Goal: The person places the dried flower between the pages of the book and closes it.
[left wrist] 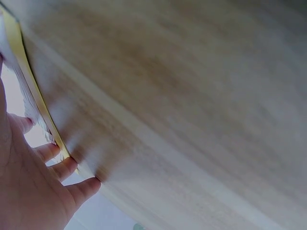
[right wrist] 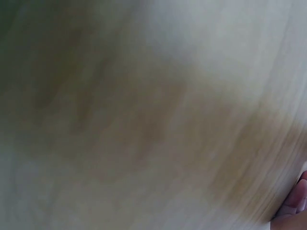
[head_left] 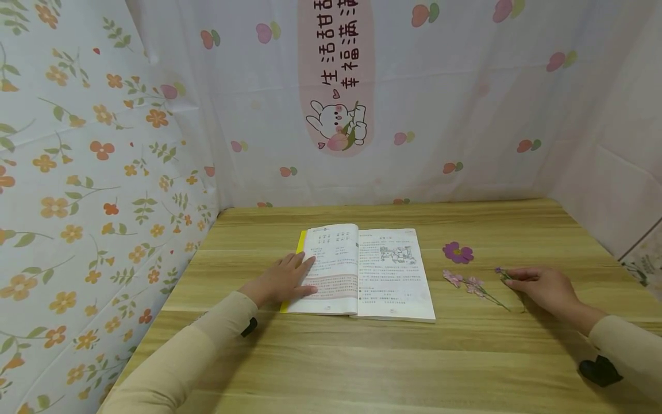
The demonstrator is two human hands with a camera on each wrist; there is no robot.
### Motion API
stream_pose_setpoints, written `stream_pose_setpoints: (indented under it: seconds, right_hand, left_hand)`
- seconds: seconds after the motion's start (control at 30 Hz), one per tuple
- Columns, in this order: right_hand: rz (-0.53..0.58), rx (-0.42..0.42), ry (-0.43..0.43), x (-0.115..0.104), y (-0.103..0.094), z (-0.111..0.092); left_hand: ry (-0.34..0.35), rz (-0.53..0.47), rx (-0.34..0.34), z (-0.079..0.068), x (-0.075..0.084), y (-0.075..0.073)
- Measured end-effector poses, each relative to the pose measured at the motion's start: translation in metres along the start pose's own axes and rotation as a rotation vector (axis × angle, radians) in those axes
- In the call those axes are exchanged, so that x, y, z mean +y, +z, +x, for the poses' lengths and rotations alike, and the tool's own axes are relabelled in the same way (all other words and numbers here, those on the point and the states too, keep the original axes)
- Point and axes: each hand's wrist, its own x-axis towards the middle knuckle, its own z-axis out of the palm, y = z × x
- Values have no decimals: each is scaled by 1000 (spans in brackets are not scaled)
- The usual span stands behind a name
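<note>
An open book (head_left: 394,290) with printed pages and a yellow cover edge lies on the table. My left hand (head_left: 281,280) rests with spread fingers on its left page. In the left wrist view, the fingertips of that hand (left wrist: 36,177) reach along the book's yellow edge (left wrist: 42,105). To the right of the book, my right hand (head_left: 543,289) pinches a small purple flower sprig (head_left: 499,271) between thumb and fingers, low over the table. Only part of the right hand (right wrist: 293,203) shows in the right wrist view's lower corner; the sprig is hidden there.
Between the book and the right hand lie a flat purple flower (head_left: 457,253) and a pink flower sprig (head_left: 474,284) with a thin green stem. They rest on the wood-grain table (head_left: 383,368). A patterned cloth (head_left: 439,115) hangs behind the table's far edge, another at the left.
</note>
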Motion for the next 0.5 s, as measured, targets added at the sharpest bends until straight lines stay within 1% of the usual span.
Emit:
stream_pose_setpoints:
  seconds: [0.27, 0.5]
  right_hand:
    - [19, -12, 54, -2, -1, 0]
    - [38, -19, 74, -2, -3, -1]
  left_hand:
    - [10, -5, -8, 0, -1, -1]
    - [-1, -5, -9, 1, -1, 1]
